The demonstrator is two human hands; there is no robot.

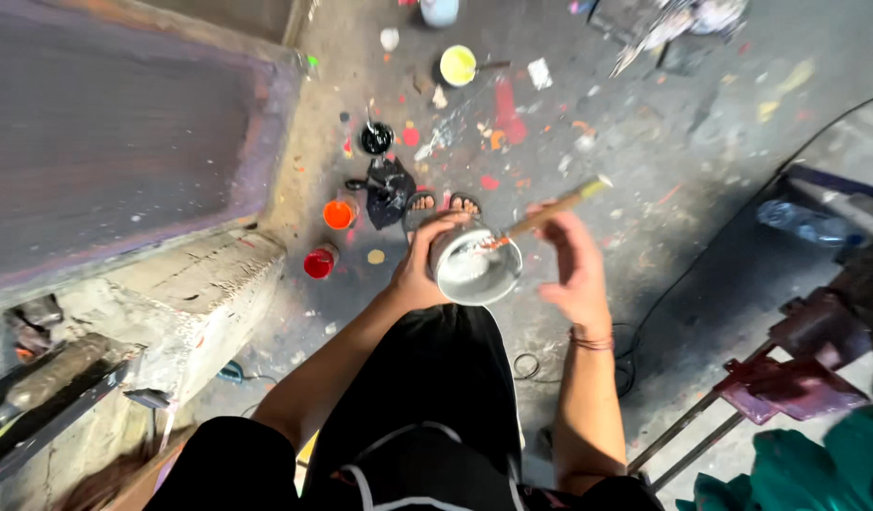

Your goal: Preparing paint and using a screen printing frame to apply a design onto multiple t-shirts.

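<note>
Your left hand (419, 270) is wrapped around the side of a small metal can (474, 267). The fingers curl tight on the can's wall and hold it up in front of your legs, with its open mouth facing up at you. Inside you can see pale, whitish paint.

Your right hand (573, 265) is just to the right of the can, very near its rim. It looks partly closed, with the fingers bent around a long wooden stick (550, 210). The hand is a little blurry, so you cannot tell just how tight the grip is.

The stick is the long thing here. Its low end sits in the can and has some red on it. From there it slants up and to the right, crossing over your right hand. Its far end points away from you, toward the right, and that tip looks pale yellow. So the stick's long line runs from the can, on the left, out past your right hand. The right hand is the one on the stick; the left hand touches only the can.

Far below, past the can, your feet in sandals (443, 202) stand on a grey floor (701, 161) full of paint spots. Near them sit an orange paint cup (339, 214), a red paint cup (319, 262), a black paint cup (376, 138) and a yellow paint cup (458, 65). A big purple-brown wall (114, 132) is on your left.
</note>
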